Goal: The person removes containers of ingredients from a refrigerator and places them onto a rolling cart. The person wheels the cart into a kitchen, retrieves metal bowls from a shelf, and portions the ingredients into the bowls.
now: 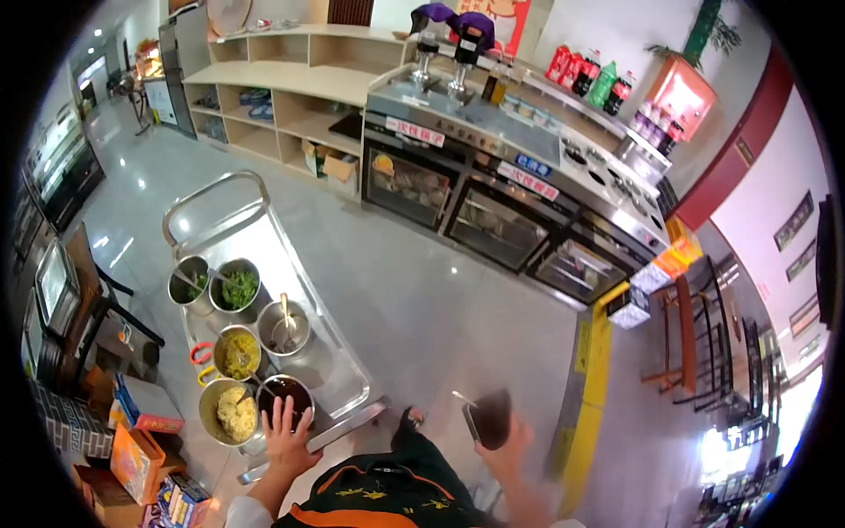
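Observation:
My left hand [292, 447] has its fingers spread at the near rim of a steel pot of dark sauce [280, 387]; whether it touches the rim I cannot tell. In my right hand [506, 453] is a dark-looking metal pot [489, 417], blurred and tilted, with a spoon handle [464, 399] sticking out. On the steel cart [339, 348] stand more pots: one with chopped yellow-green food [239, 354], one with pale minced food [236, 415], two with green herbs [238, 289], and one with a ladle [285, 310].
A counter with glass-front cabinets [493, 220] and wooden shelves [290, 97] line the far side. Red scissors handles [202, 353] show at the cart's left edge. Boxes [141, 458] lie at lower left. A yellow-edged step [585, 414] runs along the right, near tables and chairs.

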The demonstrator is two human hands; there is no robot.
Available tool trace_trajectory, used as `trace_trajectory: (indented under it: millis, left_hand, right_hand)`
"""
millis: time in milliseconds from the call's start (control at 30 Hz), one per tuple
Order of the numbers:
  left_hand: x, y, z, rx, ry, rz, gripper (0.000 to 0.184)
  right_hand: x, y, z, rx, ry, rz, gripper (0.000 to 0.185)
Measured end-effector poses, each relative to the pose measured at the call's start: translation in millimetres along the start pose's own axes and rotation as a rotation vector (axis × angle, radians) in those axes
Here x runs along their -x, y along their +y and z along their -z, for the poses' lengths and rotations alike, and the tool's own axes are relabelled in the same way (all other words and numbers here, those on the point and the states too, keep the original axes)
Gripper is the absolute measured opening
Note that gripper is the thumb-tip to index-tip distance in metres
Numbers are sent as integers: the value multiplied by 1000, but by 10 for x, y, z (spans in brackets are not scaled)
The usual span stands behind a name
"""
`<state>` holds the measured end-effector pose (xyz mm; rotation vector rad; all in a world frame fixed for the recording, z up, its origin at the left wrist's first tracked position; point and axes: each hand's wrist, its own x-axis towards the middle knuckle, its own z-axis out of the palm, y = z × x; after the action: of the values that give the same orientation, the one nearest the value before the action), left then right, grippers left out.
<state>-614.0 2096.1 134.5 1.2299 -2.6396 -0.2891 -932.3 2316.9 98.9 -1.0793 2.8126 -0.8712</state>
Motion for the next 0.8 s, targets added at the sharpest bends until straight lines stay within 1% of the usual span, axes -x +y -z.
trace_trajectory:
  millis: [67,100,167,200,267,300,333,400,467,500,567,633,667,733,800]
  left_hand:
    - [-349,83,-64,-6,-2,53,78]
    - [-542,122,-94,-25,-1,67,78]
    - [-852,198,-176,-47,-18,97,80]
    - [-1017,192,-221,-45,-17,95,80]
    - [-1339,183,-324,-56,-7,146,82]
    - [-1529,175,-369,-72,13,144,84]
    - [-1727,211,-368,-19,-7,190,78]
    - [-2023,265,-470,-52,20,226,76]
    - [-2364,205,-527,-73,63,216,75]
    - [-2533,180,-556,-74,61,242,75]
    - [-2858,111,-610,-73,56,273,76]
    - [-3133,130,-709,-101,0,337,81]
    - [-3263,97,-736,-93,2,347,81]
    - [-3583,22,-794,-91,47,356,82]
    - [-3910,-8,-781,-95,32,375,83]
  right_hand:
    - [-599,73,-34,-37,-71,14,92]
    - [-914,116,-112,-57,-68,16,92]
    - [-1504,258,-251,-81,-47,161,92]
    - [-1780,278,-328,-79,-45,161,92]
    - [-2377,198,-390,-127,-71,276,90]
    - [-2649,124,-382,-118,-118,211,89]
    - [-2943,83,-423,-111,-123,217,89]
    - [-3453,67,-533,-174,-134,234,88]
    - [-3907,34,-704,-147,-117,254,87]
    - [-4147,8,-804,-160,-104,271,87]
    - [-4627,-73,-991,-171,-96,289,87]
    - [-5201,-161,-1085,-171,-155,357,88]
    - [-5467,-253,-1134,-165,-160,367,88]
    - [-6061,-504,-1262,-157,-152,477,88]
    - [-6636,-776,-1381,-179,-158,516,87]
